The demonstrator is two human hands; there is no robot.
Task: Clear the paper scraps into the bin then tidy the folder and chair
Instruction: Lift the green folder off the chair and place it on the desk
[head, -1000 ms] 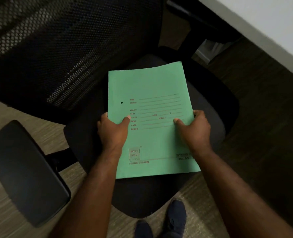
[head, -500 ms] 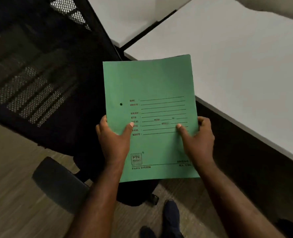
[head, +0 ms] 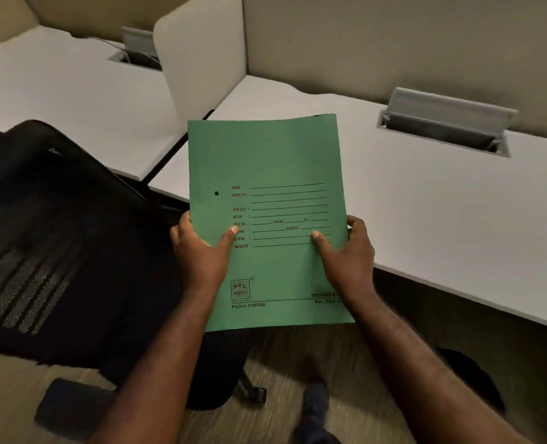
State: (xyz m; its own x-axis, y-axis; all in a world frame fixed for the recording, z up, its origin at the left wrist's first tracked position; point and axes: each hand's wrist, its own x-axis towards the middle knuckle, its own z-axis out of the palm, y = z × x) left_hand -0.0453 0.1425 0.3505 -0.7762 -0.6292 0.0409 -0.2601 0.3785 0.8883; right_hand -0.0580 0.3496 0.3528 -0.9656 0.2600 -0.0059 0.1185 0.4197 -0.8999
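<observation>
Folder [head: 267,219]: lifted off the chair [head: 57,245], now over the worktop [head: 442,200] edge. Left hand [head: 201,251] and right hand [head: 345,254] pinch its sides. Setting-down likely next.

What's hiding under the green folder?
Below the green folder show the white desk edge, the black chair and floor. Both hands grip it; their fingers beneath are covered.

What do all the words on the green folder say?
All on the green folder:
"NAME", "ADDRESS", "SUBJECT"
"FILE NO", "FROM", "MOBILE", "E-MAIL", "WEBSITE"
"PTC PARVATI" in the boxed logo
"FILING SYSTEM" under the logo
"GSTIN": blurred, a likely reading
Bottom right, "SPRING..." and "No....": partly hidden by the right hand, unreadable.
</observation>
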